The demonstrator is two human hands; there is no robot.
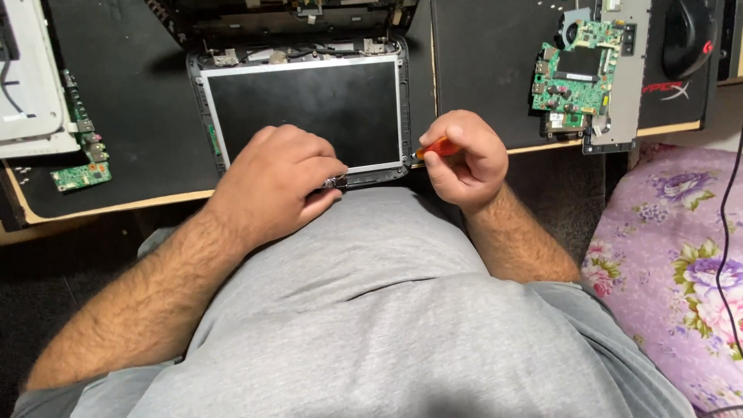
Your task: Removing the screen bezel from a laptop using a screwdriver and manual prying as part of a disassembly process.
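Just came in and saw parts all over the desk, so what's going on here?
A person is working on an opened laptop screen panel. The right hand holds an orange-handled screwdriver at the panel's lower right corner; the left hand rests on its lower edge. A green circuit board lies to the right.

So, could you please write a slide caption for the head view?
Right hand drives an orange screwdriver at the laptop screen panel corner while left hand steadies its edge.

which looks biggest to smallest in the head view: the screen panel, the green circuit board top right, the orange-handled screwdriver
1. screen panel
2. green circuit board
3. orange-handled screwdriver, though the right hand hides most of it, so its full size is unsure.
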